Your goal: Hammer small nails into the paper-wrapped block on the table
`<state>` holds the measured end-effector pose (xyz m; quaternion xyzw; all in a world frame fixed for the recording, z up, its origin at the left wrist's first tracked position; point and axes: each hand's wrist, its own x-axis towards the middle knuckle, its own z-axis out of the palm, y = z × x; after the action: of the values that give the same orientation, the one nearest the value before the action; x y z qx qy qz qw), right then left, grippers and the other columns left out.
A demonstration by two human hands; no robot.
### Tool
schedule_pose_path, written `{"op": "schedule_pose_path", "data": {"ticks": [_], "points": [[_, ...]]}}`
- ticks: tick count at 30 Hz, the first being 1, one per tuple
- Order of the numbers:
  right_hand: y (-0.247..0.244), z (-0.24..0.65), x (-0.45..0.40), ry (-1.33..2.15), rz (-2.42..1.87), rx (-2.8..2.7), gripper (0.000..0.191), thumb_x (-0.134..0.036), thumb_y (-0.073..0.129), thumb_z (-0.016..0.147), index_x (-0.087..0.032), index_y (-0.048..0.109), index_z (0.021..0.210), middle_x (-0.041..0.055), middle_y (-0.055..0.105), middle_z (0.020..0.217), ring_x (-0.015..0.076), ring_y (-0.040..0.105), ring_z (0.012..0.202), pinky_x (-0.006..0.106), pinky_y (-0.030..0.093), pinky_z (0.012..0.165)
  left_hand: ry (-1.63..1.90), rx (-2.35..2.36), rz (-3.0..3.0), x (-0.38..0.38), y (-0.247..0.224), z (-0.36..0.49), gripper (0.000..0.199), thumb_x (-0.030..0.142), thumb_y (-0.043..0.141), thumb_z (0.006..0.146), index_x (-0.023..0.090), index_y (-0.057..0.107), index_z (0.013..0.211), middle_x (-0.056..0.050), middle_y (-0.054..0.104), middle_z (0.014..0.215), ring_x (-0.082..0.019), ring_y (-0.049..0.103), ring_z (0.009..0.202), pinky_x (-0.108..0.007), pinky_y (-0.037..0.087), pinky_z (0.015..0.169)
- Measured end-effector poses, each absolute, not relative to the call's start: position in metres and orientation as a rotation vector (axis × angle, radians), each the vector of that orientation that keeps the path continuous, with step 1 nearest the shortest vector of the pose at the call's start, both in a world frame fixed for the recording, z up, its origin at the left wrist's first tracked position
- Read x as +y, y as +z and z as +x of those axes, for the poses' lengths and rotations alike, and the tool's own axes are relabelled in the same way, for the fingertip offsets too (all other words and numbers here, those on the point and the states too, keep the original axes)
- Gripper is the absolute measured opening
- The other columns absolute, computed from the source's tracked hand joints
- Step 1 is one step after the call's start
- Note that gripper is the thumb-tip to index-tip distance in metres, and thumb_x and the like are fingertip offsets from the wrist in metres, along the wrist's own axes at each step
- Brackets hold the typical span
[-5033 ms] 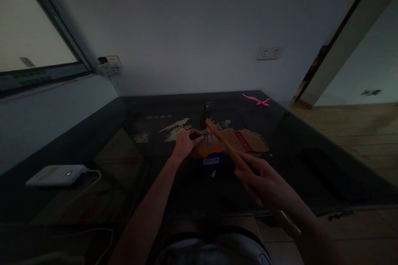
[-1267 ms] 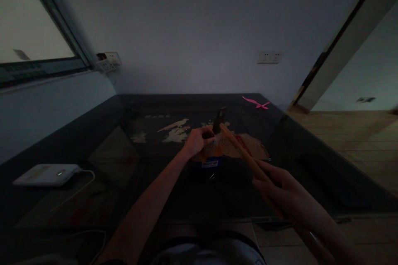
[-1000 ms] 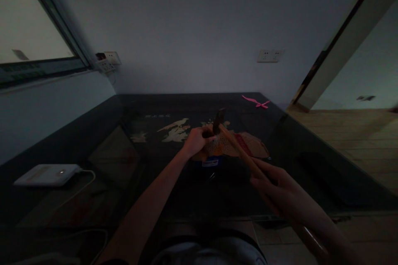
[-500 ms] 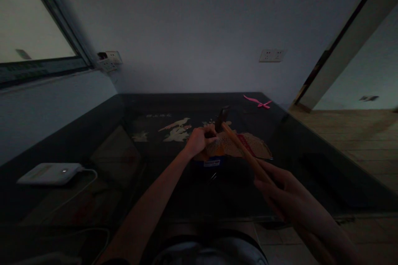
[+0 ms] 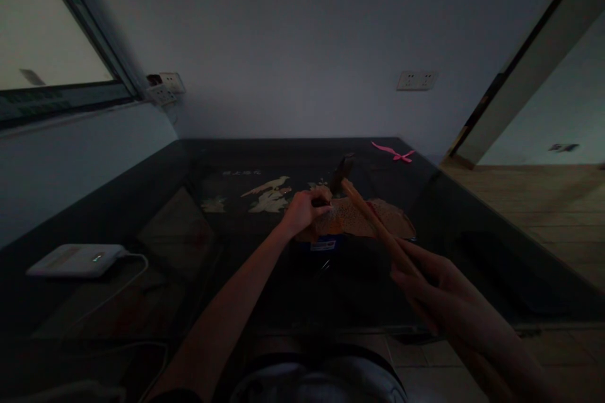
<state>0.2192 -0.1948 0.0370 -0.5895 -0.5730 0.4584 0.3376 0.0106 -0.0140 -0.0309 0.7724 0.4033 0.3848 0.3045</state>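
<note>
My right hand [image 5: 432,283] is closed round the wooden handle of a hammer [image 5: 373,217]. The hammer's dark head is raised a little above a brown, speckled flat piece [image 5: 350,217], beside my left hand. My left hand [image 5: 308,209] is pinched at the left part of that brown piece; whatever sits between its fingertips is too small and dark to make out. Under the front left edge of the brown piece a blue object with a white label [image 5: 324,244] shows. Two thin shiny streaks [image 5: 324,266] appear on the dark surface just in front of it.
The dark glossy table [image 5: 265,302] bears a pale bird-and-flower picture [image 5: 269,194]. A white power bank [image 5: 75,260] with a cable is at the left, a pink ribbon [image 5: 397,154] at the back right. A dark flat object [image 5: 510,271] lies at the right. Behind stands a wall with sockets [image 5: 416,80].
The hammer's head has shifted slightly up and to the right, and my right hand has moved slightly right with it. My left hand stays pinched in nearly the same place.
</note>
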Motion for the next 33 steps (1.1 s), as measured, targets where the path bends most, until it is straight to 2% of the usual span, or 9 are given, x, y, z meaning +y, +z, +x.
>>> {"op": "schedule_pose_path", "data": {"ticks": [5,9,11,16,21,28,33], "points": [[0.033,0.2181,-0.192,1.241,-1.577,-1.507,0.067,-0.042,0.058,0.075,-0.014,0.047,0.135,-0.006,0.046,0.049,0.0085,0.038,0.036,0.02,0.033,0.035,1.003,1.073,2.029,-0.0141,-0.0305,0.0108,0.008,0.019,0.068,0.072,0.015,0.067,0.078,-0.004,0.07,0.082,-0.015,0.064,0.076,-0.027,0.049,0.077],[0.037,0.2171,-0.1928,1.09,-1.554,-1.545,0.06,-0.041,0.061,0.074,-0.016,0.055,0.128,0.0008,0.058,0.065,0.0132,0.052,0.053,0.022,0.044,0.045,1.011,1.086,2.015,-0.015,-0.0289,0.0114,0.007,0.018,0.068,0.071,0.015,0.066,0.076,-0.003,0.07,0.081,-0.015,0.064,0.076,-0.027,0.049,0.075],[0.0378,0.2165,-0.193,1.04,-1.547,-1.547,0.06,-0.041,0.062,0.073,-0.014,0.057,0.126,0.0029,0.061,0.071,0.0144,0.055,0.058,0.022,0.045,0.048,1.017,1.086,2.031,-0.0143,-0.0295,0.011,0.007,0.019,0.069,0.071,0.015,0.067,0.075,-0.003,0.07,0.081,-0.016,0.065,0.076,-0.027,0.049,0.076],[0.0349,0.2157,-0.1936,1.2,-1.55,-1.529,0.061,-0.04,0.058,0.076,-0.014,0.051,0.131,-0.0052,0.046,0.05,0.0103,0.043,0.042,0.02,0.037,0.038,1.011,1.077,2.055,-0.0117,-0.032,0.0095,0.01,0.023,0.068,0.073,0.015,0.068,0.079,-0.005,0.071,0.083,-0.016,0.065,0.076,-0.028,0.049,0.075],[0.0367,0.216,-0.1966,1.187,-1.549,-1.426,0.062,-0.042,0.061,0.074,-0.015,0.051,0.13,-0.0019,0.052,0.065,0.008,0.042,0.046,0.018,0.034,0.037,1.035,1.104,2.048,-0.0138,-0.0301,0.0104,0.009,0.021,0.07,0.07,0.014,0.068,0.076,-0.005,0.071,0.081,-0.016,0.065,0.077,-0.029,0.048,0.078],[0.0305,0.2159,-0.1946,1.349,-1.557,-1.454,0.067,-0.042,0.056,0.079,-0.015,0.04,0.138,-0.0087,0.037,0.05,0.0068,0.034,0.037,0.017,0.029,0.033,1.021,1.085,2.004,-0.0108,-0.034,0.0092,0.011,0.022,0.068,0.072,0.015,0.069,0.08,-0.005,0.071,0.083,-0.016,0.066,0.078,-0.028,0.049,0.075],[0.0317,0.2174,-0.1967,1.269,-1.547,-1.421,0.067,-0.043,0.058,0.078,-0.015,0.041,0.136,-0.0059,0.042,0.059,0.0072,0.037,0.042,0.018,0.032,0.035,1.022,1.139,2.021,-0.0146,-0.0288,0.0099,0.011,0.022,0.07,0.071,0.014,0.07,0.078,-0.005,0.072,0.081,-0.017,0.066,0.076,-0.029,0.049,0.076]]}}
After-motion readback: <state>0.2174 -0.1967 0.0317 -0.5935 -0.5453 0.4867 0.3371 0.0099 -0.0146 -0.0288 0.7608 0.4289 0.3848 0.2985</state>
